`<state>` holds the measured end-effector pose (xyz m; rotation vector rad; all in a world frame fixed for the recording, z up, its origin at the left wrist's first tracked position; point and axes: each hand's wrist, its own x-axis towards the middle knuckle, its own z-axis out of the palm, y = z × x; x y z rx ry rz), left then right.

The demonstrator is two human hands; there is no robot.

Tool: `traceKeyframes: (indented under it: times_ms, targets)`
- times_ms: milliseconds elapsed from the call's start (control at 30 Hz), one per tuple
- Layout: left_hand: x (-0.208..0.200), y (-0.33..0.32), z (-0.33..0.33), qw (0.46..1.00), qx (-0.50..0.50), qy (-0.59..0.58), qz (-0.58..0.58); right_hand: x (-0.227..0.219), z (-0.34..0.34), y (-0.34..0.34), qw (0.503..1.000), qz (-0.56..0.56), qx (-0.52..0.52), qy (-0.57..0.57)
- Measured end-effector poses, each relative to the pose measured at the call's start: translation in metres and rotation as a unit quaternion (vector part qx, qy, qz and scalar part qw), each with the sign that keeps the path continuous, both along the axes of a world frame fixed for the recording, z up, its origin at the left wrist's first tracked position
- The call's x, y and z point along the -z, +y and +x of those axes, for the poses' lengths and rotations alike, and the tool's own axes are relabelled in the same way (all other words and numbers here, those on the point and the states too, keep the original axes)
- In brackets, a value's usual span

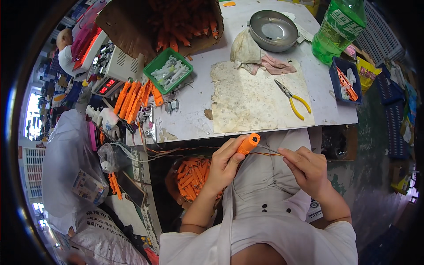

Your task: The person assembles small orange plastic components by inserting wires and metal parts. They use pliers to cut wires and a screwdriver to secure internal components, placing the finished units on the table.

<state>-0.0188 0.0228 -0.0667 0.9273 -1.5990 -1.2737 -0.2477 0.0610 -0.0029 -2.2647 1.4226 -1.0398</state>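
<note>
Just off the table's front edge, above my lap, my left hand (223, 164) is closed around an orange plastic housing (248, 144). The housing is tilted, and a dark round part shows in its upper end. To its right, my right hand (308, 168) pinches thin wires (267, 153) between thumb and fingertips. One strand looks orange and another dark; they stretch toward the housing. Whether they join it cannot be made out. Similar orange-and-yellow wires (176, 150) run in from the left under the table edge.
Yellow-handled needle-nose pliers (291, 100) lie on a worn board (247, 104). Behind are rags (247, 48), a metal bowl (274, 31) and a green bottle (338, 31). At left stand a green basket (187, 73), orange housings (132, 99) and a device (117, 66). More orange pieces (192, 176) fill a container below.
</note>
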Motion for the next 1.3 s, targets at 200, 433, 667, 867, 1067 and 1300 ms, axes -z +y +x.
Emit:
traceKeyframes:
  times_ms: [200, 433, 667, 867, 1067, 1300]
  targets:
    - [-0.011, -0.003, 0.003, 0.999, 0.024, -0.045, 0.000, 0.008, -0.001, 0.002, 0.998, 0.038, -0.019, -0.044]
    - [-0.020, -0.005, 0.006, 0.995, 0.028, -0.094, 0.003, 0.011, -0.006, -0.001, 0.948, 0.262, -0.005, -0.182]
    - [-0.005, 0.003, -0.004, 0.974, 0.015, 0.072, 0.213, 0.009, -0.008, -0.006, 0.933, 0.297, -0.014, -0.200]
    - [-0.007, 0.000, -0.012, 0.937, 0.038, 0.179, 0.297, 0.005, -0.004, -0.001, 0.966, 0.227, -0.024, -0.123]
    - [-0.006, 0.000, -0.014, 0.935, 0.045, 0.184, 0.301, -0.007, -0.008, -0.008, 0.934, 0.333, -0.012, -0.127]
    - [-0.010, 0.001, -0.012, 0.945, 0.064, 0.130, 0.292, 0.000, -0.020, -0.017, 0.819, 0.523, -0.044, -0.231]
